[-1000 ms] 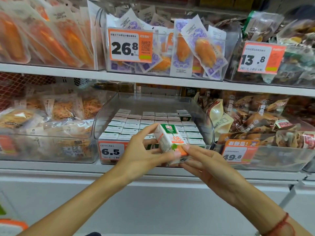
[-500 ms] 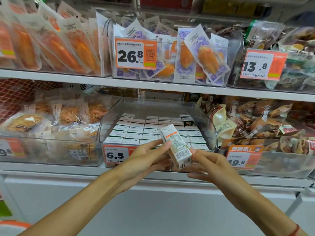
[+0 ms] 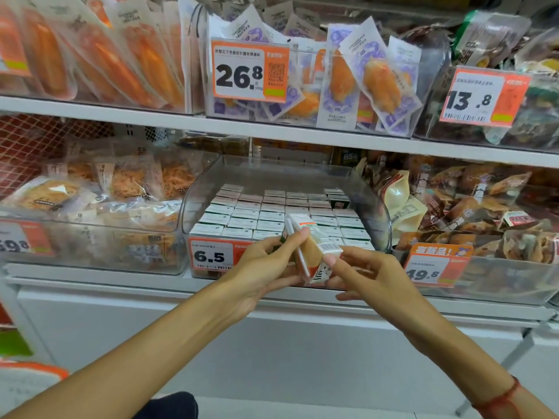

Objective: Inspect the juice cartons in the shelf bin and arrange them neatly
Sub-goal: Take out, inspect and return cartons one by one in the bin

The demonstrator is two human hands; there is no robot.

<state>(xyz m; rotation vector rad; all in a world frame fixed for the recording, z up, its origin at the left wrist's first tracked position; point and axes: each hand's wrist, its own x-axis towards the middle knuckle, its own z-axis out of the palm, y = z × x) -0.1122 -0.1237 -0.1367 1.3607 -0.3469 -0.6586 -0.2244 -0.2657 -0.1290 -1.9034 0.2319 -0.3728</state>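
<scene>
We stand at a white shop shelving unit [image 3: 272, 300] with two tiers in view.

Upper tier: clear bins of vacuum-packed orange food on the left; a centre bin of purple-and-white pouches [image 3: 375, 83] behind a price tag reading 26.8 [image 3: 249, 71]; a right bin tagged 13.8 [image 3: 482, 98].

Lower tier, left: a clear bin of bagged shredded snacks [image 3: 121, 189]. Right: a bin of brown packets [image 3: 484, 204] with a tag reading 49.8 [image 3: 435, 266].

Lower tier, centre: the clear shelf bin [image 3: 302, 173], tagged 6.5 [image 3: 213, 255], holding rows of juice cartons [image 3: 272, 213] standing upright, tops showing, packed close together.

In front of that bin, we hold one juice carton [image 3: 311, 252] tilted, its barcode side turned toward us. Our left hand [image 3: 266, 267] grips it from the left, fingers curled round its side. Our right hand [image 3: 372, 276] pinches its lower right corner with thumb and fingertip. A red cord [image 3: 502, 400] circles the right wrist.

Below the shelf: a plain white panel [image 3: 272, 358].
</scene>
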